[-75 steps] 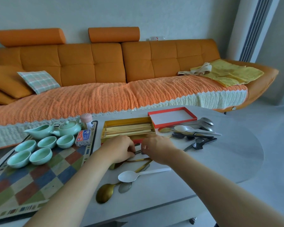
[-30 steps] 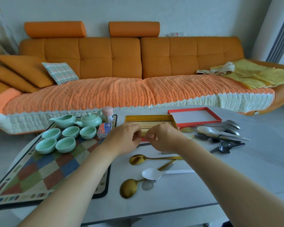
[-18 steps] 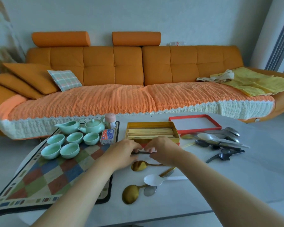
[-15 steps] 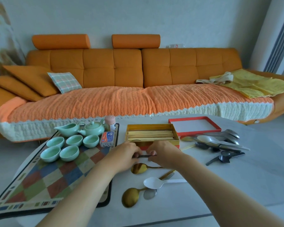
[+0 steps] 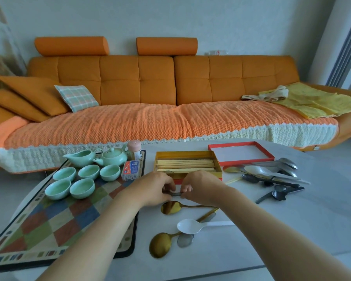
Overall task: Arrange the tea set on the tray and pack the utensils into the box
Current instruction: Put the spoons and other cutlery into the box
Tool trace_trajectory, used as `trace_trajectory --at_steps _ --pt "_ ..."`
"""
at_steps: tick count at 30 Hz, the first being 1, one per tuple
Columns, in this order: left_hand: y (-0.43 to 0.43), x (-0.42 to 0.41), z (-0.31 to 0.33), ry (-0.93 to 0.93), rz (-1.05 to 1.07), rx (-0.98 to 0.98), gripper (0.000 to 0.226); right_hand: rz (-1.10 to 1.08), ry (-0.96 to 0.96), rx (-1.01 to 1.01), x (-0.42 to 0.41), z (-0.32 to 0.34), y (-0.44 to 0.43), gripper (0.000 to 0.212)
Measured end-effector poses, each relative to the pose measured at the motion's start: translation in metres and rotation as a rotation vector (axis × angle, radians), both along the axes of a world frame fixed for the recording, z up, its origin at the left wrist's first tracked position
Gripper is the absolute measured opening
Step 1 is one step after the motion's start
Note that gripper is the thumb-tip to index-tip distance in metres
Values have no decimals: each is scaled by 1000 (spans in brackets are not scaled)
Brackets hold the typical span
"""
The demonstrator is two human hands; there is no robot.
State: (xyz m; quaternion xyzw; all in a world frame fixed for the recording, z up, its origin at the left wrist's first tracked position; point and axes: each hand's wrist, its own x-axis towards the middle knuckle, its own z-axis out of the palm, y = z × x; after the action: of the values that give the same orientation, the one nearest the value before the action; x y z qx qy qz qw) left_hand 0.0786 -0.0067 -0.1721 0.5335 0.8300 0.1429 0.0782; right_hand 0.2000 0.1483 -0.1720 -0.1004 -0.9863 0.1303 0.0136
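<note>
Both hands meet just in front of the gold box (image 5: 184, 155). The left hand (image 5: 152, 188) and right hand (image 5: 203, 186) have their fingers curled, pinching a slim dark utensil (image 5: 176, 194) between them, low over the desk (image 5: 292, 230). Chopsticks (image 5: 185, 165) already lie in the box, and its red lid (image 5: 247, 161) sits just beside it. A gold spoon (image 5: 170, 206) lies right under the wrists, with a white spoon (image 5: 188, 226) nearer. A heap of spoons (image 5: 272, 173) crowds the right. The teapot (image 5: 111, 157) and cups (image 5: 82, 187) stand on the tray (image 5: 49, 220).
</note>
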Motion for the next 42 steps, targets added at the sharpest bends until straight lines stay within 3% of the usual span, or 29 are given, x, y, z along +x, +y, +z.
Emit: trace_trajectory --at_steps 4,8,11,13,17,23,28,32,35,38,42 --pt "1 -1 8 1 2 61 16 24 58 46 2 10 0 14" --pt "3 -11 16 85 36 366 15 -11 285 44 -4 23 16 18" --pt "10 -14 16 133 84 492 29 -113 415 61 -8 23 29 19" --pt "17 -13 13 90 81 460 41 -191 411 58 -12 19 35 21" --pt "29 -7 3 123 41 203 49 -311 267 -16 -20 12 40 25" --pt "37 -6 -1 247 50 -40 53 -298 268 -90 -22 12 37 23" --pt "32 -2 4 174 34 70 52 -168 44 -122 -7 10 34 30" --pt "27 8 12 191 -16 231 37 -47 222 4 6 13 36 28" --pt "22 25 21 180 -33 263 21 36 325 -7 19 22 29 21" --pt "15 37 27 55 -32 111 11 69 162 -58 34 27 17 14" --pt "5 43 23 3 -57 -144 28 25 -90 -117 47 21 7 9"
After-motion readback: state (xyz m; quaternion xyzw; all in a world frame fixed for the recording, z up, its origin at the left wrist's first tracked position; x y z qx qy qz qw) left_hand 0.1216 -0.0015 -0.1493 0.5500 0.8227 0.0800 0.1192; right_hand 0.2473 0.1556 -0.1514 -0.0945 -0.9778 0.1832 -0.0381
